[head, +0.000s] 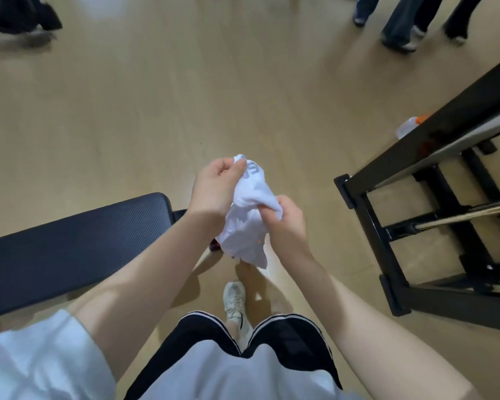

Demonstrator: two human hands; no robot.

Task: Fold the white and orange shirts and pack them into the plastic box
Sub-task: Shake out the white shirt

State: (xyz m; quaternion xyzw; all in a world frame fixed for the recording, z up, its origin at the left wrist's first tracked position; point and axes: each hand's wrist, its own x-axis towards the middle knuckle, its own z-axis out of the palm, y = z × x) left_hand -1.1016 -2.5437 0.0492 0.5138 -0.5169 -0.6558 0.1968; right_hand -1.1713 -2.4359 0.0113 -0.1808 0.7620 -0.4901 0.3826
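A crumpled white shirt (247, 223) with grey lettering near its top hangs bunched in the air in front of me, above the floor. My left hand (214, 189) pinches its upper end between thumb and fingers. My right hand (283, 220) grips the cloth lower down on the right side. The loose end of the shirt dangles below both hands. No orange shirt and no plastic box appear in view.
A dark padded bench (70, 243) lies at the left. A black metal frame table (433, 180) stands at the right, with a white and orange object (410, 125) beyond it. Legs of other people (401, 21) stand at the top edges. My shoe (234, 298) is below.
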